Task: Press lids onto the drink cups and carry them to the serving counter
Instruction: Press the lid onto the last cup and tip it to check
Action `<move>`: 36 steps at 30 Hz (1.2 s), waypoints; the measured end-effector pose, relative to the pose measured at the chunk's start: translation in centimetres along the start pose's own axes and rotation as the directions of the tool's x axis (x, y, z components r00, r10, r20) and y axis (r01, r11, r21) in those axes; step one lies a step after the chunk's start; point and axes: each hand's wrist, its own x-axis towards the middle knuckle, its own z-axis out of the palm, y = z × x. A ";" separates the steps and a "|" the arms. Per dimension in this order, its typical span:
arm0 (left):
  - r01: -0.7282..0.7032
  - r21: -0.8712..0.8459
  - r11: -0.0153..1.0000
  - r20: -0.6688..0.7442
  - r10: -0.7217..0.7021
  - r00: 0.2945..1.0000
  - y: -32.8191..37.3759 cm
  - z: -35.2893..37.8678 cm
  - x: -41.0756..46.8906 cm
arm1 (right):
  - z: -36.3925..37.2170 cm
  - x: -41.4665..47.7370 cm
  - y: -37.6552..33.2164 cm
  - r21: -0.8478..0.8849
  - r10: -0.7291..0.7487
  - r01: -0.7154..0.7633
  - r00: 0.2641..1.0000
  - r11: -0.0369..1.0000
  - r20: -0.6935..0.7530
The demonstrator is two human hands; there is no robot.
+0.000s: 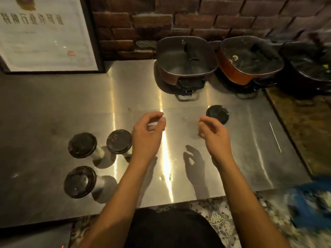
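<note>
**Three cups lidded, one lid loose on the counter**

Both hands hovered above the stainless steel counter (53, 108) and held nothing. The left hand (148, 135) hung with its fingers loosely curled and the thumb near the forefinger, just right of the nearest cup. The right hand (214, 135) was also loosely curled and empty. Its fingertips were close to a loose black lid (217, 114) that lay flat on the steel; whether they touched it could not be told.

Three drink cups stood together at the left, each capped with a black lid. The rear left cup (82, 144) and the rear right cup (119, 141) stood side by side, the second just beside the left wrist. The front cup (80, 181) stood nearer the counter's edge. Pale cup bodies showed beneath the lids.

At the back, against a brick wall (215, 15), sat two reddish hot pots with glass lids: the left pot (185, 59) and the right pot (250, 59), which was tilted. A darker pot (308, 65) at the far right was blurred. A framed certificate (44, 33) stood at the back left. A thin white stick (275, 137) lay on the steel to the right, well apart from the lid.
</note>
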 end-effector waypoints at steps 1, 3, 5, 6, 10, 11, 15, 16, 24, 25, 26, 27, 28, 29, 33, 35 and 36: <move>0.041 -0.003 0.999 0.046 -0.041 0.998 -0.2 2.3 0.4 | -1.2 1.2 0.2 -0.036 -0.012 0.009 0.997 0.999 -0.080; 0.136 0.011 0.991 0.117 -0.136 0.984 -1.0 6.8 1.4 | -3.3 3.5 0.5 -0.091 -0.037 0.018 0.976 0.996 -0.214; 0.211 0.066 0.975 0.158 -0.219 0.963 -1.9 10.8 2.7 | -4.9 6.0 1.4 -0.134 -0.041 0.007 0.966 0.991 -0.255; 0.240 0.093 0.966 0.163 -0.253 0.954 -2.3 12.6 3.4 | -5.5 7.4 1.9 -0.151 -0.019 -0.019 0.970 0.988 -0.244; 0.339 0.146 0.929 0.132 -0.358 0.924 -2.9 18.0 5.4 | -7.0 11.9 3.3 -0.185 0.124 -0.146 0.984 0.972 -0.124; 0.370 0.140 0.918 0.124 -0.387 0.914 -3.0 18.9 5.7 | -7.1 12.6 3.6 -0.172 0.153 -0.165 0.985 0.971 -0.084; 0.428 0.102 0.898 0.101 -0.437 0.894 -3.8 20.7 5.8 | -7.4 13.6 3.8 -0.123 0.192 -0.187 0.981 0.975 0.029; 0.424 0.098 0.900 0.092 -0.433 0.897 -4.1 20.7 5.6 | -7.5 13.4 3.9 -0.123 0.189 -0.183 0.981 0.975 0.039; 0.451 -0.080 0.889 -0.042 -0.455 0.889 -3.9 16.2 0.3 | -7.0 7.6 4.4 -0.017 0.210 -0.210 0.971 0.978 0.112; 0.463 -0.101 0.880 -0.043 -0.469 0.882 -3.9 15.4 -0.6 | -6.9 6.5 4.3 -0.013 0.214 -0.214 0.968 0.977 0.130; 0.475 -0.115 0.872 -0.040 -0.482 0.875 -4.0 14.7 -1.4 | -6.9 5.5 4.3 -0.017 0.212 -0.212 0.967 0.977 0.144; 0.484 -0.121 0.866 -0.041 -0.492 0.870 -4.1 14.0 -2.1 | -6.8 4.6 4.3 -0.018 0.206 -0.206 0.966 0.978 0.155; 0.492 -0.118 0.863 -0.042 -0.499 0.866 -4.2 13.4 -2.8 | -6.7 3.9 4.5 -0.022 0.197 -0.196 0.966 0.980 0.167; 0.498 -0.107 0.860 -0.041 -0.504 0.862 -4.4 12.8 -3.5 | -6.5 3.2 4.8 -0.030 0.191 -0.188 0.965 0.982 0.181; 0.513 -0.100 0.852 -0.054 -0.520 0.853 -5.0 11.2 -5.0 | -5.6 1.4 6.0 -0.136 0.184 -0.155 0.955 0.978 0.232; 0.520 -0.095 0.849 -0.065 -0.527 0.847 -5.2 10.8 -5.2 | -5.2 1.1 6.6 -0.185 0.179 -0.136 0.954 0.973 0.240; 0.516 -0.084 0.853 -0.070 -0.521 0.851 -5.4 10.7 -5.3 | -5.0 1.1 6.9 -0.199 0.180 -0.133 0.954 0.971 0.240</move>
